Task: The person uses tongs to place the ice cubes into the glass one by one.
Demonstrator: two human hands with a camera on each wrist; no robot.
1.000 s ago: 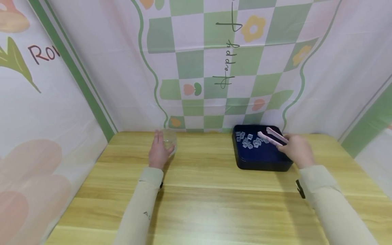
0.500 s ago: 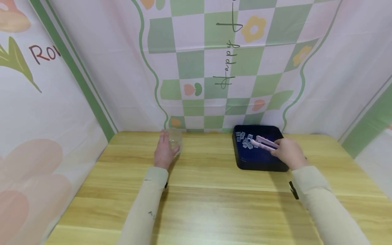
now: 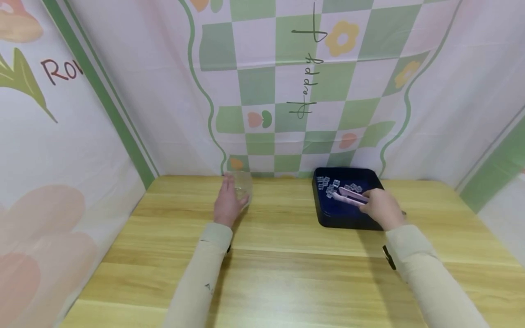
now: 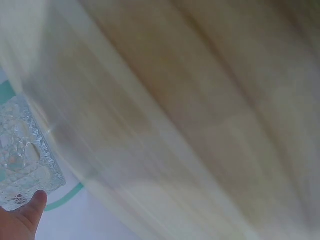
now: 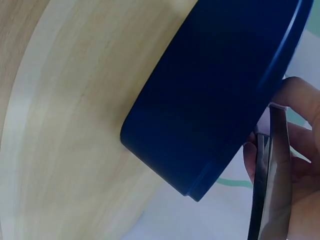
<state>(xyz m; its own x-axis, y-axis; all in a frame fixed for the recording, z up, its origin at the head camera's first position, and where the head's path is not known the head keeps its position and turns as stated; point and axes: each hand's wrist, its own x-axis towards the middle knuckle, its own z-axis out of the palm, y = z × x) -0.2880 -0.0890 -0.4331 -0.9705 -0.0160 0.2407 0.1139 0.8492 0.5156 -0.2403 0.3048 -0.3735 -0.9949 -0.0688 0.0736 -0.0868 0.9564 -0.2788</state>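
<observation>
My left hand (image 3: 229, 202) grips a clear, patterned glass (image 3: 244, 182) near the table's back edge. In the left wrist view the thumb presses against the embossed wall of the glass (image 4: 27, 150). On the right, my right hand (image 3: 382, 208) holds pink-tipped tongs (image 3: 348, 199) over a dark blue tray (image 3: 340, 220). The tong tips reach in among small clear cubes (image 3: 331, 189); whether a cube sits between them cannot be made out. The right wrist view shows the tongs' dark handle end (image 5: 272, 175) in the fingers, beside the tray's outer wall (image 5: 195, 100).
The wooden table (image 3: 283, 273) stretches in front of both arms and between the glass and the tray. A printed, checkered curtain (image 3: 287, 136) hangs directly behind the back edge. More cloth hangs at the left and right sides.
My left hand and the glass have shifted right. My right hand has carried the tongs left and down toward the cubes, and the tong arms appear closer together.
</observation>
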